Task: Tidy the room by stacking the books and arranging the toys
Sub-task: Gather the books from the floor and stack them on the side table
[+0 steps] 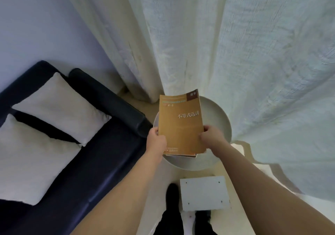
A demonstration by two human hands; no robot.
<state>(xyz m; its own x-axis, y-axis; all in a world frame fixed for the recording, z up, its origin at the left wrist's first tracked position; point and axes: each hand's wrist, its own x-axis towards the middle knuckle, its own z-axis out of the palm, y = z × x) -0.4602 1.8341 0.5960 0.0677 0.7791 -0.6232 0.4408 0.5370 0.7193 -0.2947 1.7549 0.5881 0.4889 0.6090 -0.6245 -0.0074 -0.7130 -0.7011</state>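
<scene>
Orange-brown and soft-covered, the top book point(180, 124) is sitting in our grip over the round white side table point(220, 124), which stands between the dark sofa point(101, 144) and the pale curtains point(235, 44). From the head camera, the only view we have, we are seeing at least one more book edge point(188, 155) peeking out beneath its near end, so we are judging this to be a small stack being squared up; whether it is resting on the tabletop or just above it, we cannot tell.

What worries us: the cover is curling at the far corner, and the near end is lying close to the table rim, so a careless release could let the thin books slide apart or tip off toward the floor.

Our left hand point(156, 138) is clasping the book's left edge, fingers curled round it. Our right hand point(211, 137) is pinching the right edge, knuckles up. Both forearms are reaching forward and converging.
</scene>
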